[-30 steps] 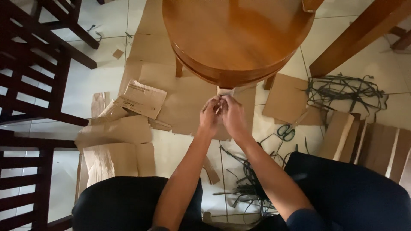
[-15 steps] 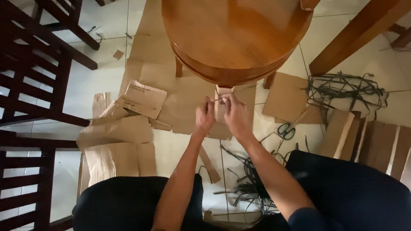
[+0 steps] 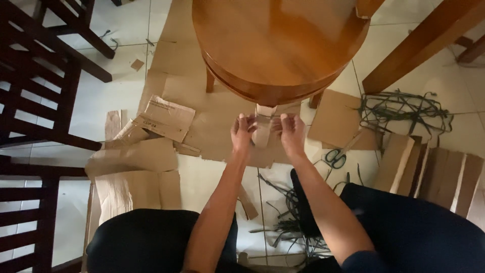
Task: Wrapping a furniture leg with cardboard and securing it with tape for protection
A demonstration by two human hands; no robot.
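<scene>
A round, glossy wooden table (image 3: 278,40) stands in front of me. Its nearest leg is wrapped in a strip of brown cardboard (image 3: 263,129). My left hand (image 3: 242,132) is just left of that leg and my right hand (image 3: 292,132) just right of it. Each hand has its fingers pinched on an end of a thin dark strap (image 3: 275,118), which runs taut across the wrapped leg between them. My knees in dark trousers fill the bottom of the view.
Flattened cardboard pieces (image 3: 151,156) cover the tiled floor at left and under the table. Green-handled scissors (image 3: 336,156) lie at right, near a tangle of black straps (image 3: 404,106). More straps (image 3: 293,217) lie between my knees. Dark wooden chairs (image 3: 35,91) stand at left.
My hands were together at the front of the wrapped leg. They have moved apart to either side of it, drawing the thin strap tight.
</scene>
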